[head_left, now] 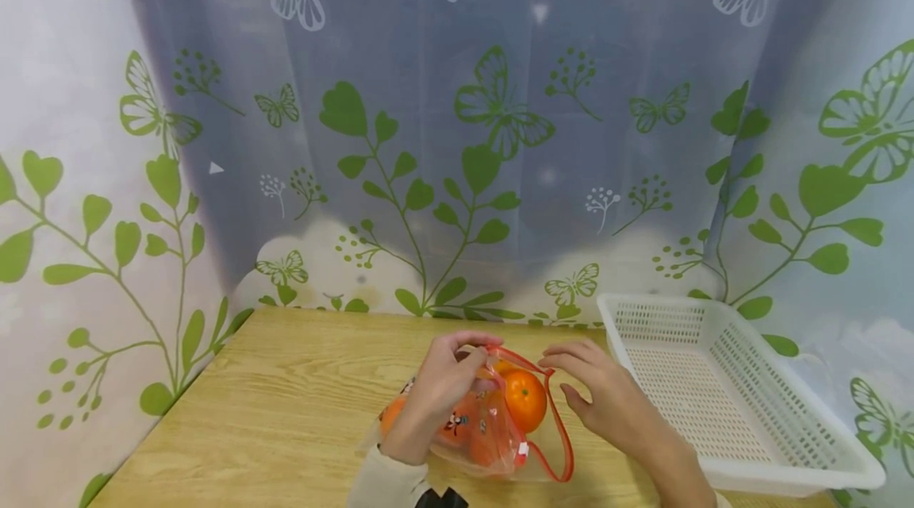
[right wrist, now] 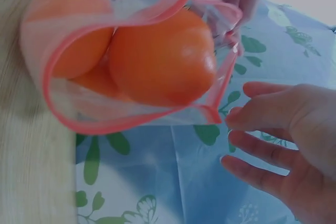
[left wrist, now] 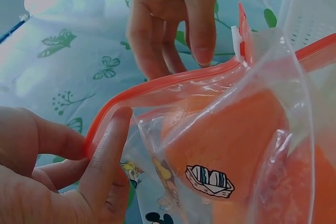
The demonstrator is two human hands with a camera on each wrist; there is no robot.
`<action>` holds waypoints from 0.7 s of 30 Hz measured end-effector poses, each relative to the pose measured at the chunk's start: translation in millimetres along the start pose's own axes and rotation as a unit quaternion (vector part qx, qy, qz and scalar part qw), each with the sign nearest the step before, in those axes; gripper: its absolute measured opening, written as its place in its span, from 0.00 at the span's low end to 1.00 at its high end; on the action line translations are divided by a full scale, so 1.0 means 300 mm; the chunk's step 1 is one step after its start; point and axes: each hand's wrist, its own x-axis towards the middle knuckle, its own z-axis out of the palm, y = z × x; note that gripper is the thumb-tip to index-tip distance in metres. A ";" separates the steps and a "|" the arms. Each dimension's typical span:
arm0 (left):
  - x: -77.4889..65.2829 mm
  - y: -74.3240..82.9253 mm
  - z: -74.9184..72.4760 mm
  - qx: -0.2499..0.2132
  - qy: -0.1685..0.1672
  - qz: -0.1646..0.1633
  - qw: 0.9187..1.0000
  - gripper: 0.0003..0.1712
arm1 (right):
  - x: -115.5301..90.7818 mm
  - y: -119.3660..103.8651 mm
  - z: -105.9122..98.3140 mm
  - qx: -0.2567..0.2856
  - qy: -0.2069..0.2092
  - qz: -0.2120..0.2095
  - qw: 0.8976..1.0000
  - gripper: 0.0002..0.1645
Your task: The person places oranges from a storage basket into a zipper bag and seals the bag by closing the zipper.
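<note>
A clear zip bag [head_left: 485, 444] with a red-orange edge and small printed cartoons lies on the table, its mouth gaping toward the right. Several oranges are inside; one orange [head_left: 524, 401] shows in the opening. My left hand [head_left: 446, 381] pinches the far part of the bag's edge between thumb and fingers, as the left wrist view shows. My right hand [head_left: 607, 389] holds nothing. Its fingers are loosely bent and spread, fingertips [right wrist: 233, 116] right by the corner of the red edge. A white zip slider [head_left: 523, 452] sits at the near side of the mouth.
To the right stands a white plastic basket [head_left: 785, 480] with slotted walls, close beside my right forearm. The wood-grain table [head_left: 286, 413] ends at the back against a curtain [head_left: 428, 135] printed with butterflies and leaves. More curtain hangs at both sides.
</note>
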 end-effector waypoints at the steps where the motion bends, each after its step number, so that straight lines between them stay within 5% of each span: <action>1: -0.001 0.001 0.000 0.000 0.000 0.001 1.000 0.16 | -0.002 0.005 0.003 -0.004 -0.001 0.002 1.000 0.35; 10: -0.009 0.008 0.001 -0.012 -0.003 0.014 1.000 0.16 | -0.010 0.033 0.052 0.018 0.005 -0.014 1.000 0.30; 21: -0.023 0.031 -0.015 -0.022 -0.001 0.035 0.999 0.15 | -0.005 0.049 0.044 0.065 0.074 -0.059 0.993 0.22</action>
